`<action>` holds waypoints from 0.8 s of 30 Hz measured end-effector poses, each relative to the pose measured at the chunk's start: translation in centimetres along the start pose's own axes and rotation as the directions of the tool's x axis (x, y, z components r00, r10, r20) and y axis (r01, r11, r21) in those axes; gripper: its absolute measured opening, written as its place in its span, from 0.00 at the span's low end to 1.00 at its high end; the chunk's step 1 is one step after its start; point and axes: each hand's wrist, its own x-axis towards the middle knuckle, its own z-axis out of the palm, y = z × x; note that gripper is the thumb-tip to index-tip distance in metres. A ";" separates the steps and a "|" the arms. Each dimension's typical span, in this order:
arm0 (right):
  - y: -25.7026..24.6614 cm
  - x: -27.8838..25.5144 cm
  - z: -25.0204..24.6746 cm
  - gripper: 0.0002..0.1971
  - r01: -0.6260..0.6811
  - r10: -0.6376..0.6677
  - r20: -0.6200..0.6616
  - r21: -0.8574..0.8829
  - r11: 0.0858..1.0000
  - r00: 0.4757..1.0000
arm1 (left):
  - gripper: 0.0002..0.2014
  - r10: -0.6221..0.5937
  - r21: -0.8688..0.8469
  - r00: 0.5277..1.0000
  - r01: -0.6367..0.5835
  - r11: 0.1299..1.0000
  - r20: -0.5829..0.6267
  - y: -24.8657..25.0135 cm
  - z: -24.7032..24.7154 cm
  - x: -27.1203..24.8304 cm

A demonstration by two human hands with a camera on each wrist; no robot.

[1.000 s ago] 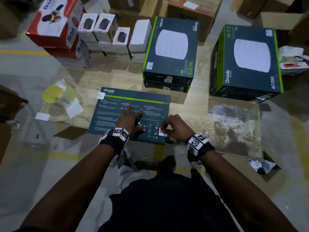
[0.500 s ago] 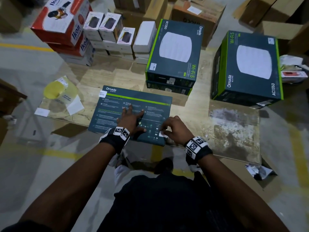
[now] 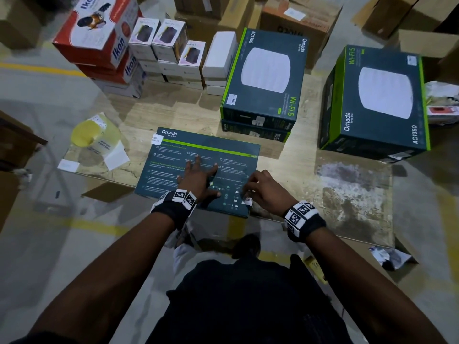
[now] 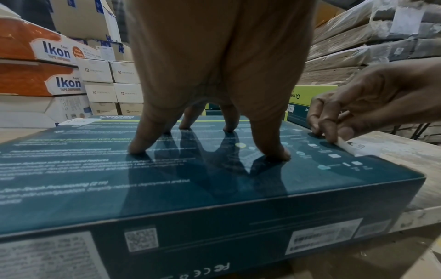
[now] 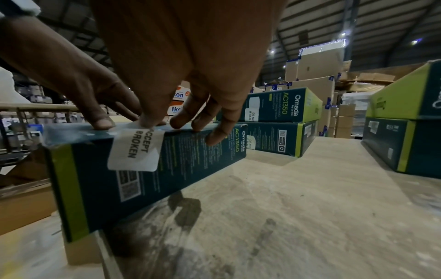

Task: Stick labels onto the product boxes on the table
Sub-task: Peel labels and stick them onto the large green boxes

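Observation:
A flat dark teal Omada box lies at the table's near edge. My left hand presses down on its top with spread fingertips. My right hand is at the box's near right corner with bent fingers. Its thumb tip presses the upper end of a white "ACCEPT BROKEN" label onto the top edge. The rest of that label lies down the box's side. A second white label sits on the far left corner.
Two stacked Omada boxes stand behind, and a taller Omada stack at the right. Red Ikon boxes and small white boxes line the back left. A yellow label roll and loose backing paper lie left.
Both hands stay in the same places on the box. Only the head view has shifted slightly.

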 end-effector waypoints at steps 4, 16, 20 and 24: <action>0.8 -0.8 -0.7 0.07 -0.005 0.005 0.026 0.006 1.000 1.000 | 0.47 0.002 0.003 1.000 -0.002 1.000 -0.012 0.0 0.1 0.0; 4.2 -4.0 -1.1 0.08 -0.175 0.167 0.067 0.141 0.974 0.984 | 0.47 0.008 0.015 1.000 -0.009 1.000 0.003 -0.1 0.1 0.1; 4.4 -5.1 -1.8 0.06 -0.258 0.251 0.058 0.205 0.944 0.966 | 0.48 0.025 0.008 1.000 -0.025 1.000 0.002 -0.4 0.2 0.2; 4.3 -5.8 -2.9 0.03 -0.367 0.431 -0.016 0.498 0.786 0.902 | 0.47 0.008 -0.005 1.000 -0.008 1.000 0.004 -0.4 0.2 0.2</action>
